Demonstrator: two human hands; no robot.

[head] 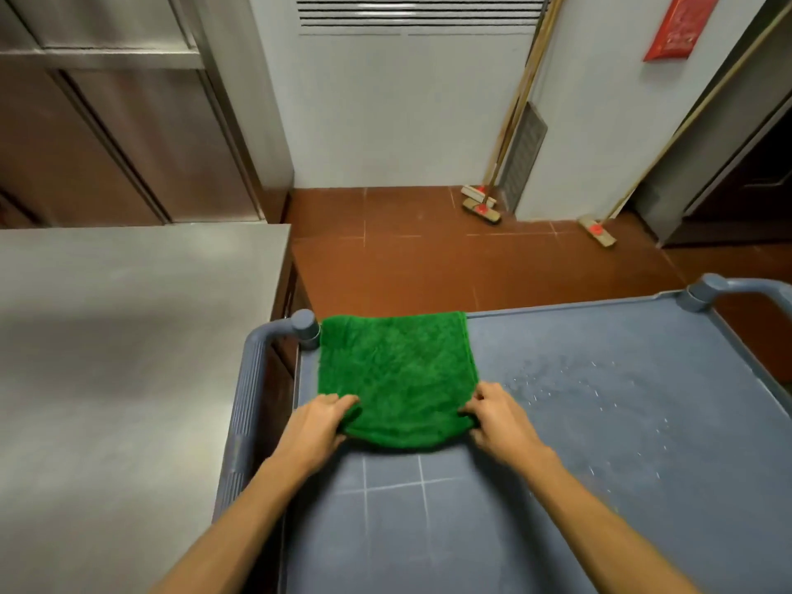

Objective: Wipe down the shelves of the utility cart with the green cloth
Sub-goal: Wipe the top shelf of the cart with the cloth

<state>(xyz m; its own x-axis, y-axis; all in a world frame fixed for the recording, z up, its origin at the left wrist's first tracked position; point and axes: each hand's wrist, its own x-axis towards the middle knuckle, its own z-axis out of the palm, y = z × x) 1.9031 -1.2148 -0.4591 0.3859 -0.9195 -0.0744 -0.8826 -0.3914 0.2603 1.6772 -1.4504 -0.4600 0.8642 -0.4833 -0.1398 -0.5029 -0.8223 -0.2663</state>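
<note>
Both hands grip the near edge of the green cloth, one at each near corner. On the left hand the fingers curl over the left corner and bunch the fabric; the right hand pinches the right corner with bent fingers. Spread flat, the cloth lies on the top shelf of the blue utility cart, toward its far left corner. Water droplets speckle the shelf right of the cloth. Left of the cart stands a steel counter.
</note>
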